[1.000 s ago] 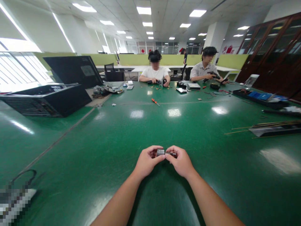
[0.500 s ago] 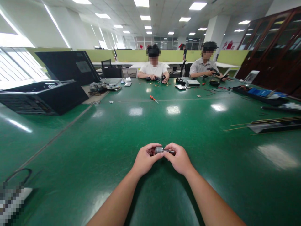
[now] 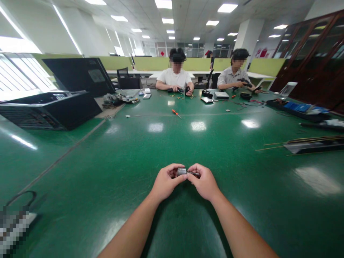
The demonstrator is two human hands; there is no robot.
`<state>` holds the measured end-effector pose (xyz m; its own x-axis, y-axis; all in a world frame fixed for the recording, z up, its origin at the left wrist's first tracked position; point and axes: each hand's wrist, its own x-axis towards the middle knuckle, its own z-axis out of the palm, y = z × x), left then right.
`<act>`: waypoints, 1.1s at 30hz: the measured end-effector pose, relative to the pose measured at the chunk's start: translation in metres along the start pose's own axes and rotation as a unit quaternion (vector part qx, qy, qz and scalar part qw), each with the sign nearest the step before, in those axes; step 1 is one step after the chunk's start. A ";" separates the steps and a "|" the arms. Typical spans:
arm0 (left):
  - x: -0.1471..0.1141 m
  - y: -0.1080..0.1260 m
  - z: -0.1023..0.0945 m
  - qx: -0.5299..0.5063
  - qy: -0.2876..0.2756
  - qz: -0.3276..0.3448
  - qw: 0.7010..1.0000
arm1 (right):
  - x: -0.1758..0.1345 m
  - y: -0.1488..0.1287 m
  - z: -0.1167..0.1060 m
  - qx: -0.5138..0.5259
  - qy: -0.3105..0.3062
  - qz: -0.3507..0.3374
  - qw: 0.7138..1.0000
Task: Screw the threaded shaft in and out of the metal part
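Note:
A short silver metal cylinder with a thin dark shaft (image 3: 181, 172), shaped much like a hole saw, is held level just above the green table. My left hand (image 3: 166, 182) grips the wide cylinder end, thumb in front and fingers curled behind it. The shaft, pointing right, is pinched between the thumb and fingers of my right hand (image 3: 204, 182). The fingertips of both hands almost meet where cylinder and shaft join. My fingers cover part of the piece, so its far side is hidden.
An orange screwdriver (image 3: 176, 113) lies on the green table (image 3: 134, 143) ahead. A black computer case (image 3: 53, 111) stands left, thin rods (image 3: 311, 144) lie right, and a black tray (image 3: 298, 109) is farther back. Two people (image 3: 176, 80) work across the table among small parts.
My hands and the metal piece keep the same position and grip. The view has shifted very slightly, and the person opposite has moved their head a little.

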<state>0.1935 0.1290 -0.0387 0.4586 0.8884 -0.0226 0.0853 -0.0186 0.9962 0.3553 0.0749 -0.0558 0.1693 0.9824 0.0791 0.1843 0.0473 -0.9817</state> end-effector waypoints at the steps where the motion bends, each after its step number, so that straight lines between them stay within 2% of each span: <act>1: 0.000 0.000 0.000 -0.001 0.000 -0.001 1.000 | 0.000 0.000 0.000 -0.001 0.000 0.001 1.000; 13: 0.000 -0.002 -0.002 -0.017 -0.010 0.007 1.000 | -0.003 -0.004 -0.001 -0.018 -0.001 -0.016 1.000; 23: 0.002 -0.007 -0.004 -0.037 -0.012 0.019 0.999 | -0.001 0.001 -0.001 0.025 -0.005 0.004 1.000; 30: 0.004 -0.013 -0.005 -0.035 0.005 0.028 0.999 | -0.001 0.000 0.000 0.090 0.031 0.010 0.995; 33: 0.005 -0.012 -0.005 -0.030 0.015 0.031 0.999 | -0.002 -0.002 -0.002 0.106 0.066 -0.004 0.992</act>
<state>0.1899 0.1360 -0.0506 0.4353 0.8994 0.0401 0.0042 -0.0465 0.9989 0.3569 0.0726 -0.0535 0.2967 0.9502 0.0947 -0.0196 0.1052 -0.9943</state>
